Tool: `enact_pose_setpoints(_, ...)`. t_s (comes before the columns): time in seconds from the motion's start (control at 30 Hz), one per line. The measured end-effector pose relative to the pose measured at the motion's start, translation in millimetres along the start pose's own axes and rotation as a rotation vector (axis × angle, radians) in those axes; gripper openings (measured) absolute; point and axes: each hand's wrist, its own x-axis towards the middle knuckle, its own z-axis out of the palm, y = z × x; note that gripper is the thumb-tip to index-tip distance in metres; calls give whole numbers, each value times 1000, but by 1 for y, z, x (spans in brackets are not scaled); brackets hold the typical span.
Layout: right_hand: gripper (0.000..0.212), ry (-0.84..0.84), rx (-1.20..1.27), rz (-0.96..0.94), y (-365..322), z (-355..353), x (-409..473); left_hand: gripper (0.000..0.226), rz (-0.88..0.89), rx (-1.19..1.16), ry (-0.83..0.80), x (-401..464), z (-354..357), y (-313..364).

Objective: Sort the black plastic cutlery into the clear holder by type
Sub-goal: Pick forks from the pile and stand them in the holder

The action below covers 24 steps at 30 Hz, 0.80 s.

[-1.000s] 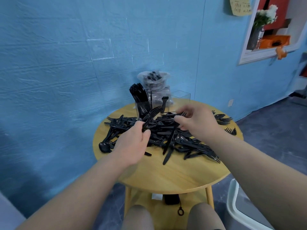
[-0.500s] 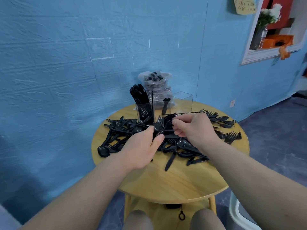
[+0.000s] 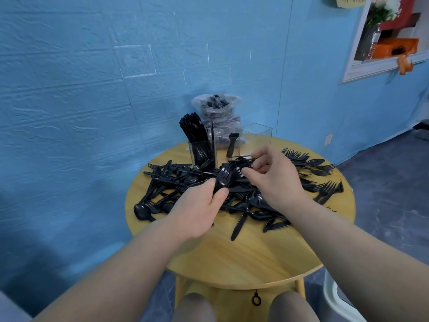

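Cutlery: a heap of black plastic forks, spoons and knives [image 3: 241,194] lies across the far half of the round wooden table [image 3: 243,256], just in front of the holder.
Holder: the clear holder [image 3: 229,147] stands at the table's far edge; its left compartment is packed with upright black pieces, the middle one has a single piece leaning in it, and the right compartment [image 3: 257,135] looks bare inside.
Left hand: the left hand [image 3: 197,210] grips a bunch of forks [image 3: 224,178], thumb and fingers curled round the handles, tines pointing up and away.
Right hand: the right hand [image 3: 271,175] reaches over the heap with fingers bent, pinching a thin black piece at its fingertips; what type it is cannot be told.
Hidden: both hands cover the middle of the heap; the handles in the left fist are out of sight. The pieces in the left compartment overlap too much to tell their type.
Cut off: a white plastic object [image 3: 336,298] at the lower right runs out of frame; the knees [image 3: 243,307] sit below the table edge.
Writing: a yellow note [image 3: 350,0] at the top edge bears handwriting too small and cropped to read.
Around: a clear bag of more black cutlery [image 3: 218,119] stands behind the holder against the blue wall [image 3: 92,89]; a white-framed niche [image 3: 383,38] holds flowers and an orange box.
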Motion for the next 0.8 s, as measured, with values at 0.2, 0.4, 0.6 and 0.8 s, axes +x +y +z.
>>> enact_pose_setpoints(0.2,15,-147,219,48,0,8,-1,33,-40,-148,24,0,-3,-4)
enact_pose_setpoints(0.4,15,-126,122,19,5,-1,4,29,-12,-17,161,9,-11,-7)
enact_pose_setpoints(0.6,15,-195,121,-19,8,-2,1,27,-86,-169,281,23,-14,-12)
enact_pose_setpoints(0.8,23,-205,225,9,5,7,3,43,48,-10,111,27,-7,-6)
